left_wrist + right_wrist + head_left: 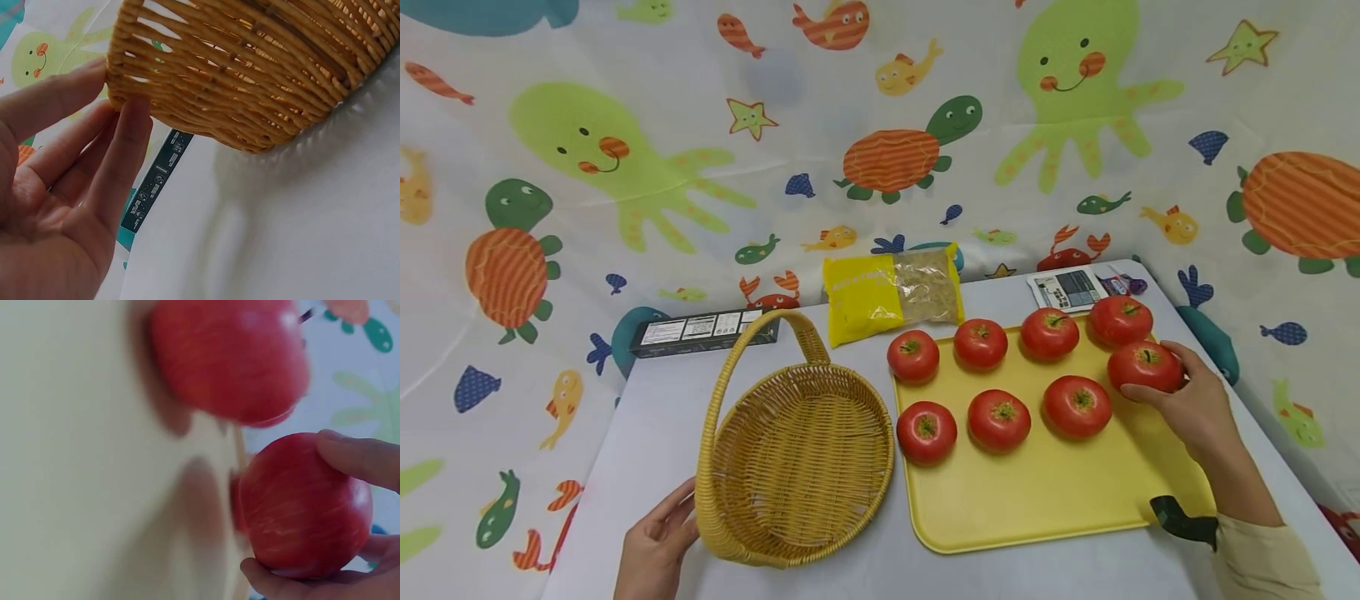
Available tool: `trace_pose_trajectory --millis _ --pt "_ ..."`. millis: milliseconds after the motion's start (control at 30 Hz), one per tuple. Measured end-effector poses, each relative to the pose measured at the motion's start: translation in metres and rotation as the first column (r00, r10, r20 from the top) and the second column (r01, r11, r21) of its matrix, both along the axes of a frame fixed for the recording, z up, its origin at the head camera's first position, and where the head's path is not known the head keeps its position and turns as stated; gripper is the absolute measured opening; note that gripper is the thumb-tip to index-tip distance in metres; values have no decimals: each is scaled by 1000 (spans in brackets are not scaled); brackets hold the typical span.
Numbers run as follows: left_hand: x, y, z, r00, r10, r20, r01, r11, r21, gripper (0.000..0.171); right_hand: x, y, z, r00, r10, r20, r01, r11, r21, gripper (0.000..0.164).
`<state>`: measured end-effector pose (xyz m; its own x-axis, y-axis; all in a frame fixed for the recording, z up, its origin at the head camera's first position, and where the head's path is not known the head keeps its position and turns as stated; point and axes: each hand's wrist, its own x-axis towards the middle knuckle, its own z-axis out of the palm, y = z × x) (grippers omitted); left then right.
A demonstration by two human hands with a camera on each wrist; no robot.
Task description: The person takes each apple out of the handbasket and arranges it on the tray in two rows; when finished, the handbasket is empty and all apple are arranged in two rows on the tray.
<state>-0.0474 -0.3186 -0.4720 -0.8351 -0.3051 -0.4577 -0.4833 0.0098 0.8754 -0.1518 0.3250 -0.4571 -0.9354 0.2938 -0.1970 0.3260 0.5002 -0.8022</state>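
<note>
On the right, my right hand point(1198, 408) grips a red apple point(306, 506) between thumb and fingers. The apple is lifted over the yellow tray point(1037, 508), its shadow falling on the tray apart from it. Several other red apples stand in two rows on the tray, one of them point(1077, 407) just left of the held one. At the left, my left hand point(658, 533) holds the side of a wicker basket point(250, 75) with its thumb and fingertips. The basket has a tall arched handle, leans slightly, and its inside point(812, 458) is bare.
Behind the basket lies a long black box point(700, 331). A yellow packet point(891, 292) with a see-through part leans near the patterned cloth backdrop point(887, 100). At the back right, a white packet point(1067, 288) and a small purple-wrapped item point(1123, 284) lie behind the tray.
</note>
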Motion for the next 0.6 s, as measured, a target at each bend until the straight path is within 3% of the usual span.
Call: trace_pose_trajectory --millis 300,600 --pt "2 1 -1 1000 -3 -24 3 1000 -8 83 9 10 -18 996 -65 59 65 998 -2 94" --pt "1 -1 -2 998 23 -52 -24 1000 -6 69 12 22 -24 998 -31 45 31 1000 5 94"
